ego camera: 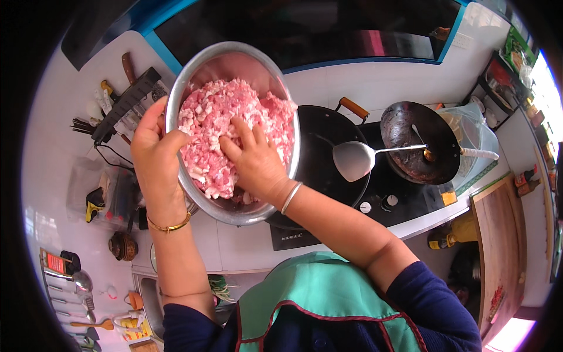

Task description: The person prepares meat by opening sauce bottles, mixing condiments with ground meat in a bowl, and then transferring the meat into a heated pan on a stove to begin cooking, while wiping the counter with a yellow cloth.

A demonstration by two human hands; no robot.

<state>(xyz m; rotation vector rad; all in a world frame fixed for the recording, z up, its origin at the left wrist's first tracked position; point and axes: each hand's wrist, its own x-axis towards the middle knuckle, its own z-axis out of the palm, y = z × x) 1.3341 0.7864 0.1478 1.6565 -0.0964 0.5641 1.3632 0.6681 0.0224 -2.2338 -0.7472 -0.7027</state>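
Note:
A metal bowl [232,48] full of chopped raw meat [220,97] is held up, tilted, over the left side of a large black wok [325,132]. My left hand [158,141] grips the bowl's left rim, thumb over the edge. My right hand [257,163] presses its spread fingers into the meat; the fingertips are partly sunk in, and whether they grip any is hidden. A wide metal wok spatula [355,160] lies across the right of that wok, its handle reaching over a second, smaller wok [400,127] with a spoon [428,154] inside.
Both woks stand on a black cooktop [290,240] with knobs. A knife rack [125,103] hangs on the left wall, with ladles [82,280] on hooks lower down. At the right are a clear plastic container [479,127] and a wooden board [501,237] bearing chopped red bits.

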